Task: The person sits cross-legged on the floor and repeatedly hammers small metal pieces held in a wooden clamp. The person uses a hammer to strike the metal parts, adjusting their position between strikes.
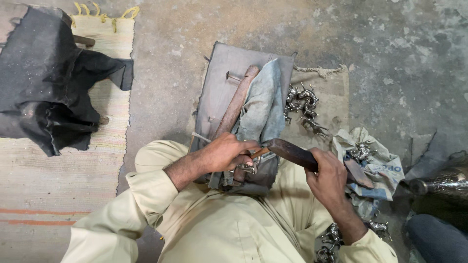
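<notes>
The person sits on the floor (195, 29) in pale yellow clothes, bent over a grey pad (219, 83) with a long wooden block (236, 102) and a bluish cloth (263, 112) lying across it. The left hand (226, 153) is closed over a small metal piece (248, 168), pinning it against the pad near the block's lower end; the piece is mostly hidden under the fingers, so its shape is hard to tell. The right hand (329, 178) is wrapped tight around the dark wooden handle of a file (292, 152), whose tip reaches in to the piece just beside the left hand's fingertips. Behind the pad, on a tan mat (331, 97), lies a heap of small silvery figurines (302, 102) (they look like little animals). More figurines sit on crumpled newspaper (380, 165) to the right of the right hand, and others by the right elbow. At the far left a dark cloth (44, 83) lies over a striped rug (48, 195).
</notes>
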The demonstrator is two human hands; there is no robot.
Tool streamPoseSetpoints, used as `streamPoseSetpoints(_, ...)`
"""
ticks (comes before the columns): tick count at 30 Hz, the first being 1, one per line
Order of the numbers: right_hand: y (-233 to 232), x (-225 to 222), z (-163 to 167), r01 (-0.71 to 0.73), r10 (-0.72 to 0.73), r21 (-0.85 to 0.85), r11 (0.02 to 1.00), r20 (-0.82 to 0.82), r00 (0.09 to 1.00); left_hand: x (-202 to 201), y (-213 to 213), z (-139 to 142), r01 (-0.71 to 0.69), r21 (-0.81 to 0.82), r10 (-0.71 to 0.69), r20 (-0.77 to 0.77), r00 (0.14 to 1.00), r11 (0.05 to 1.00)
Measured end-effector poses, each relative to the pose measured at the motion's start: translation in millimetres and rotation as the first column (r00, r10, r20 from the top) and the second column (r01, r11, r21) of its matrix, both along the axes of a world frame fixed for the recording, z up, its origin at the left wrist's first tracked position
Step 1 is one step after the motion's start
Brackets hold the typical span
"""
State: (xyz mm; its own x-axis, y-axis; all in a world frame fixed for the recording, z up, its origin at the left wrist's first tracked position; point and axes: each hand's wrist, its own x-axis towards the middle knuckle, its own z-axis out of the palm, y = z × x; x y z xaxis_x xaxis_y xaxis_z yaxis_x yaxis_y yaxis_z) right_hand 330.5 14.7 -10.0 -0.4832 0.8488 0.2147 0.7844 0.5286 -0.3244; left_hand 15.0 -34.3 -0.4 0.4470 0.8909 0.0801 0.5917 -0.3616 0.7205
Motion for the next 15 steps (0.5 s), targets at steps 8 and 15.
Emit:
streamPoseSetpoints(8, -6.2, -1.1, -2.6, 0.116, -0.146, -0.198, 0.973, -0.142, 0.979, -2.0, 3.1, 1.2, 0.037, -0.066, -0.04, -0.046, 0.998, 0.997)
streamPoseSetpoints(15, -12.4, -0.7, -3.7, 0.125, -0.167, -0.21, 0.97, -0.195, 0.966, -4.0, 6.8, -0.5, 0.089, -0.008, -0.089, 0.032, 0.996, 0.996)
